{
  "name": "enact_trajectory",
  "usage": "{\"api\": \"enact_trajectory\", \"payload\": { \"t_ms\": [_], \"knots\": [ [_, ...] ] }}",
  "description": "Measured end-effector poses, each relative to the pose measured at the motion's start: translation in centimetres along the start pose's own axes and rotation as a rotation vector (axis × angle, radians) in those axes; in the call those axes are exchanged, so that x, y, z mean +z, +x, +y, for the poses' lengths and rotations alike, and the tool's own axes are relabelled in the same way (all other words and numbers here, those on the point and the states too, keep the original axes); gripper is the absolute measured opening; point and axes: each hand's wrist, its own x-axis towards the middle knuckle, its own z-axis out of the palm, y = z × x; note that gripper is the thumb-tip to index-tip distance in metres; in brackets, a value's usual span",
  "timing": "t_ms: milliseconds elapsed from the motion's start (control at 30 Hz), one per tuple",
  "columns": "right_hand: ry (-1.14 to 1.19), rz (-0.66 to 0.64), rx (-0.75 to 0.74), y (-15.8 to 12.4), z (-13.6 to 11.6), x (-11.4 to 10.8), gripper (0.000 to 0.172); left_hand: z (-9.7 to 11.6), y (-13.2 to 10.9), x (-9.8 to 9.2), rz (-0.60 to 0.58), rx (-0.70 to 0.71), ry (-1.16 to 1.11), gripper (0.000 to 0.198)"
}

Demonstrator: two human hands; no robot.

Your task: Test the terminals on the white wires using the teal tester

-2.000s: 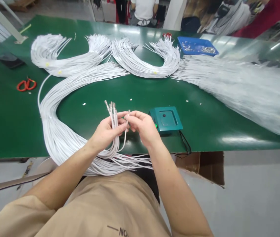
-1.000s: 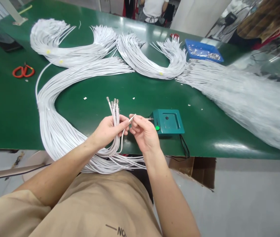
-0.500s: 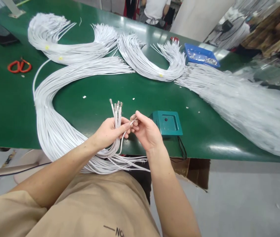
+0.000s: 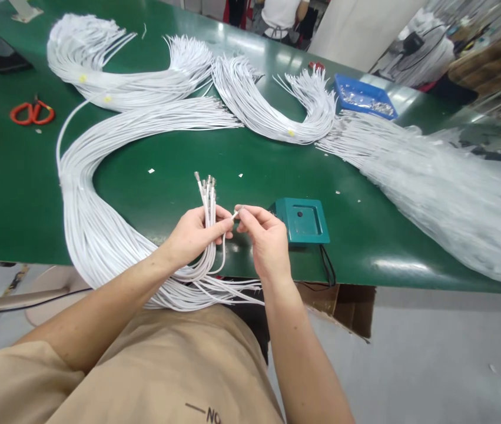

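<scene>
My left hand [image 4: 199, 232] is closed round a bunch of white cables [image 4: 209, 203], whose metal-tipped ends stick up above the fingers. Between its thumb and forefinger it also pinches a single white cable [image 4: 235, 215] that points to the right. At the end of that cable, the thumb and fingertips of my right hand [image 4: 265, 232] are pressed together; they mostly hide the tip. From below my hands, a thick bundle of white cables [image 4: 95, 235] curves left and back across the green table. A teal box [image 4: 301, 221] with a recessed top stands just right of my right hand.
Further cable bundles [image 4: 130, 88] lie at the back. Red-handled scissors [image 4: 32, 112] and a dark phone-like slab [image 4: 0, 54] are at left. A blue tray [image 4: 365, 97] of small metal parts stands behind plastic-wrapped cables [image 4: 444, 182]. Other people are beyond the table.
My right hand has turned and its fingers have closed over the end of the single cable. The bunch in my left hand has shifted only slightly.
</scene>
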Motion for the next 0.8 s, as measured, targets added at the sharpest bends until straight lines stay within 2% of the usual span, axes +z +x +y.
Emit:
{"api": "enact_trajectory", "payload": {
  "t_ms": [133, 333, 500, 567, 667, 800],
  "knots": [
    [0.013, -0.020, 0.025, 0.1, 0.1, 0.1, 0.011, 0.0, 0.0, -0.2, 0.041, 0.039, 0.026, 0.025],
    [0.259, -0.106, 0.253, 0.4, -0.3, 0.0, 0.008, 0.4, -0.1, -0.3, 0.059, 0.097, 0.093, 0.018],
    [0.157, -0.128, 0.333, 0.4, -0.3, -0.3, 0.010, 0.7, -0.1, -0.3, 0.091, 0.113, 0.143, 0.016],
    [0.118, -0.090, 0.280, 0.4, -0.2, -0.4, 0.008, 0.6, 0.0, -0.4, 0.083, 0.113, 0.137, 0.017],
    [0.070, -0.038, 0.086, 0.4, -0.5, -0.5, 0.020, 0.4, 0.1, -0.5, 0.074, 0.111, 0.121, 0.018],
    [-0.058, -0.140, 0.004, 0.4, -0.9, -0.2, 0.023, 0.3, 0.1, -0.6, 0.050, 0.104, 0.125, 0.020]
  ]
}}
